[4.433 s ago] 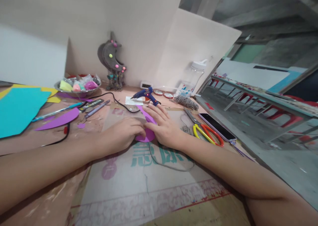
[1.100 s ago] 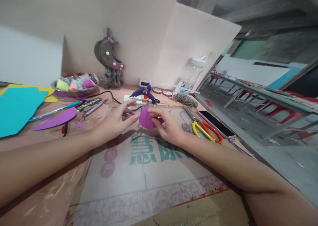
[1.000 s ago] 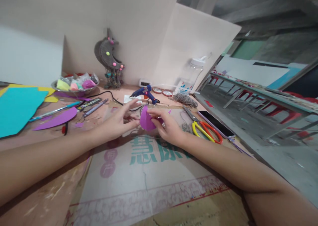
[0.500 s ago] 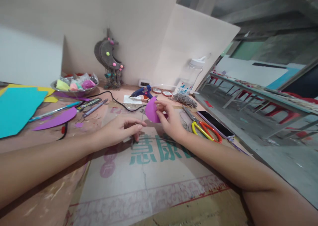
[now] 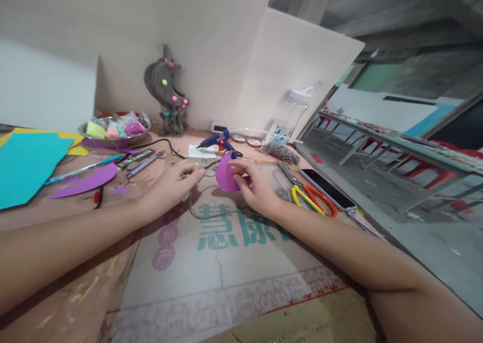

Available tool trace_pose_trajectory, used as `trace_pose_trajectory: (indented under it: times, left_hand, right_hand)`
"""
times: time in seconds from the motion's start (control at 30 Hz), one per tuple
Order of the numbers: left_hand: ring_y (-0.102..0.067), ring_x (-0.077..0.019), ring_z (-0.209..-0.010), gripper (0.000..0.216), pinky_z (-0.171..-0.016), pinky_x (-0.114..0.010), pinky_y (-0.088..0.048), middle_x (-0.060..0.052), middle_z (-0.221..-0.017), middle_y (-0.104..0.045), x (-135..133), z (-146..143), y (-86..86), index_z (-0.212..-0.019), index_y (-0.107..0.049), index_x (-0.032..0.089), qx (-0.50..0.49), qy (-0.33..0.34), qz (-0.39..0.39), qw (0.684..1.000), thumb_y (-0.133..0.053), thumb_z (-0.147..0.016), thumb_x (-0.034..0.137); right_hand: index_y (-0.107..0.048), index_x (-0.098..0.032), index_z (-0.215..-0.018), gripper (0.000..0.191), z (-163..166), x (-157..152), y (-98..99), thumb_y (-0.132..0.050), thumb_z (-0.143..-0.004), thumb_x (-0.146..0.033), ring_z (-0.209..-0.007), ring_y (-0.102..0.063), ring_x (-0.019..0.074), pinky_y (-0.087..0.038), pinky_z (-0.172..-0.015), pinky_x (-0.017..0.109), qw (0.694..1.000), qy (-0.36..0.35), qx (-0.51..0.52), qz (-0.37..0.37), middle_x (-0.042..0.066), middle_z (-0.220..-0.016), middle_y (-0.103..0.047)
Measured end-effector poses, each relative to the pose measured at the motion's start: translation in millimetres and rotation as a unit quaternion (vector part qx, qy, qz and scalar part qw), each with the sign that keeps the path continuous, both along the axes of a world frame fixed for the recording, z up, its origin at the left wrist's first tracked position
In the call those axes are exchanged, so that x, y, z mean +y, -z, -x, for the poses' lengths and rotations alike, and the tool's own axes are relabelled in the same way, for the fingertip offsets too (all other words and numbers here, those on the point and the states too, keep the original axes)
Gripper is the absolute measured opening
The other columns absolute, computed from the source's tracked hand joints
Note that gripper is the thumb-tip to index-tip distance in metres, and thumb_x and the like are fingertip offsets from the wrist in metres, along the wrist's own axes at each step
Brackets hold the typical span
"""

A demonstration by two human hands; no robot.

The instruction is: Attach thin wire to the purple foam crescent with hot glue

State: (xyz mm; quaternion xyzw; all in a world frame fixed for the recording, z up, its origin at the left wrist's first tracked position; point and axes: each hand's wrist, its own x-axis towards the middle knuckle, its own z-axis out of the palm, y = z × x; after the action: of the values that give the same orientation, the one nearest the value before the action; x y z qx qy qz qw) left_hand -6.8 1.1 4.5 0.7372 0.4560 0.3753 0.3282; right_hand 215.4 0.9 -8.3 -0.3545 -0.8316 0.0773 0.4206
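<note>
My right hand [image 5: 255,184] is closed on a curved purple paper cutout [image 5: 225,174], thumb and fingers pinching its right side above the cardboard [image 5: 181,292]. To its left, my left hand [image 5: 177,183] has thumb and forefinger pressed together on grey yarn [image 5: 191,209]. From under that hand the strand drops, bends and runs right across the printed cardboard toward my right wrist. Just behind the paper stands a blue glue gun [image 5: 217,140], its nozzle pointing left over a white card [image 5: 194,152]. Part of the paper is hidden by my right fingers.
Right of my hand lie scissors [image 5: 311,197], a phone [image 5: 328,188] and a yarn bundle [image 5: 281,152]. A bottle [image 5: 289,116] and a decorated moon [image 5: 156,84] stand behind. Leftward are a bowl [image 5: 113,141], pens [image 5: 145,165], purple paper [image 5: 85,181] and turquoise sheets [image 5: 28,169].
My left hand has moved up and slightly left, its fingers closing into a pinch with the yarn hanging from it. The purple paper has shifted slightly left and down in my right hand.
</note>
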Motion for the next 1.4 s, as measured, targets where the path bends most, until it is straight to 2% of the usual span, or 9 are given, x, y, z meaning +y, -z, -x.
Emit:
trace_pose_trajectory:
  times: [0.07,0.2,0.47,0.6,0.7,0.77,0.93,1.23,1.4]
  left_hand:
    - [-0.055,-0.0163,-0.074,0.015,-0.068,-0.027,-0.042,0.0,-0.076,-0.057,6,3,2.8,-0.077,-0.05,0.019,0.008,-0.046,-0.05,0.998,-0.054,-0.08,0.033]
    - [-0.057,-0.018,-0.082,0.023,-0.072,-0.029,-0.043,-0.003,-0.088,-0.058,13,5,11.0,-0.099,-0.052,0.018,-0.003,-0.04,-0.032,0.999,-0.054,-0.078,0.027]
    - [-0.055,-0.0163,-0.074,0.027,-0.064,-0.027,-0.044,-0.003,-0.085,-0.057,17,7,12.2,-0.101,-0.06,0.019,-0.037,-0.08,-0.025,0.996,-0.052,-0.076,0.023]
    - [-0.06,-0.0162,-0.074,0.037,-0.066,-0.029,-0.048,-0.005,-0.091,-0.061,15,5,9.3,-0.115,-0.056,0.017,-0.096,-0.027,0.042,0.994,-0.05,-0.08,0.025]
    - [-0.06,-0.0217,-0.1,0.044,-0.081,-0.032,-0.049,-0.009,-0.108,-0.064,7,1,3.4,-0.124,-0.054,0.019,-0.096,0.032,0.036,0.994,-0.052,-0.08,0.025]
    - [-0.058,-0.0227,-0.108,0.043,-0.087,-0.033,-0.049,-0.008,-0.117,-0.063,2,0,-0.3,-0.123,-0.056,0.022,-0.088,0.068,0.033,0.993,-0.052,-0.08,0.025]
    - [-0.057,-0.0242,-0.109,0.04,-0.095,-0.036,-0.045,-0.004,-0.115,-0.065,-1,2,-3.8,-0.115,-0.063,0.022,-0.045,0.121,0.024,0.991,-0.053,-0.076,0.021]
    - [-0.061,-0.021,-0.087,0.038,-0.073,-0.028,-0.048,-0.005,-0.092,-0.069,2,1,-0.8,-0.105,-0.065,0.018,-0.009,0.108,0.021,0.994,-0.049,-0.084,0.045]
    - [-0.059,-0.0169,-0.074,0.034,-0.065,-0.024,-0.043,-0.002,-0.08,-0.067,4,3,2.4,-0.088,-0.065,0.017,0.03,0.087,0.007,0.996,-0.047,-0.086,0.046]
  right_hand:
    - [-0.049,-0.022,-0.119,0.032,1,-2,0.7,-0.043,-0.089,-0.013,-0.09,-0.058,0.0168,-0.049,-0.084,0.035,1.0,-0.019,-0.022,-0.01,0.007,-0.102,-0.061]
    - [-0.049,-0.023,-0.119,0.032,1,-4,1.5,-0.043,-0.089,-0.014,-0.093,-0.059,0.0177,-0.05,-0.084,0.035,0.999,-0.027,-0.043,-0.016,0.008,-0.107,-0.061]
    - [-0.048,-0.02,-0.12,0.032,0,-2,0.0,-0.043,-0.089,-0.013,-0.087,-0.058,0.0159,-0.05,-0.08,0.033,0.999,-0.011,-0.038,-0.004,0.007,-0.096,-0.061]
    - [-0.048,-0.02,-0.12,0.032,1,-3,-0.5,-0.043,-0.089,-0.012,-0.087,-0.059,0.0153,-0.051,-0.081,0.032,0.999,-0.018,-0.033,-0.003,0.007,-0.098,-0.061]
    - [-0.048,-0.02,-0.12,0.032,3,-6,-1.1,-0.043,-0.089,-0.012,-0.09,-0.06,0.0159,-0.051,-0.082,0.033,0.998,-0.04,-0.041,-0.005,0.008,-0.103,-0.062]
    - [-0.049,-0.02,-0.119,0.031,5,-9,-1.5,-0.044,-0.089,-0.012,-0.093,-0.061,0.0173,-0.051,-0.084,0.035,0.997,-0.051,-0.058,-0.015,0.009,-0.107,-0.063]
    - [-0.052,-0.02,-0.116,0.029,6,-11,-0.8,-0.044,-0.089,-0.013,-0.098,-0.06,0.0194,-0.051,-0.086,0.037,0.993,-0.058,-0.096,-0.038,0.009,-0.107,-0.065]
    - [-0.054,-0.02,-0.116,0.03,7,-6,0.3,-0.045,-0.088,-0.014,-0.094,-0.063,0.0177,-0.052,-0.084,0.035,0.996,-0.048,-0.081,0.007,0.008,-0.107,-0.066]
    - [-0.053,-0.02,-0.117,0.031,7,-7,0.7,-0.047,-0.087,-0.013,-0.088,-0.063,0.016,-0.052,-0.08,0.032,0.995,-0.052,-0.082,0.023,0.007,-0.102,-0.067]
